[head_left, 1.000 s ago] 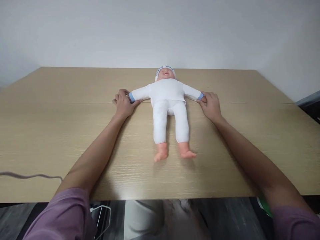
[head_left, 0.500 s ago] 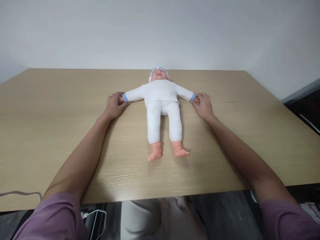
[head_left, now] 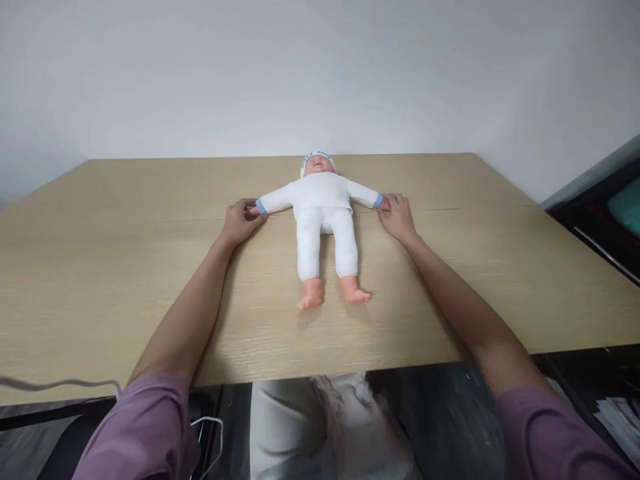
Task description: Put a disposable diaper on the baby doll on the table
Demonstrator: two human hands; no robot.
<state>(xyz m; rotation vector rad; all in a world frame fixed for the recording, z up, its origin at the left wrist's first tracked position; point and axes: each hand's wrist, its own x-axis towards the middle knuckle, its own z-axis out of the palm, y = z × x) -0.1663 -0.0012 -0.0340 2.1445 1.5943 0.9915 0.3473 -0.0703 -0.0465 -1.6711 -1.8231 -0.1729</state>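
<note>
A baby doll [head_left: 323, 193] in a white top and trousers with blue cuffs lies on its back on the wooden table, arms stretched out to both sides, bare feet towards me. Its white cap carries blue lettering. At the doll's arm on the left, my left hand [head_left: 240, 222] is curled loosely round the small hand, part of which shows between my thumb and fingers. On the other side my right hand [head_left: 399, 217] is closed on the doll's other hand, with the fingers on top. Both of my hands rest against the tabletop.
The wooden table [head_left: 125, 287] reaches back to a pale wall [head_left: 280, 80]. A cable [head_left: 65, 383] lies at the front left edge. Something dark with a green patch [head_left: 625, 207] stands beyond the right edge. Below the front edge are a clear plastic bag [head_left: 360, 427] and papers [head_left: 620, 423].
The camera view has shifted slightly, so the table and doll sit a little differently. My hands stay at the doll's hands; more of the doll's hand shows in my left one.
</note>
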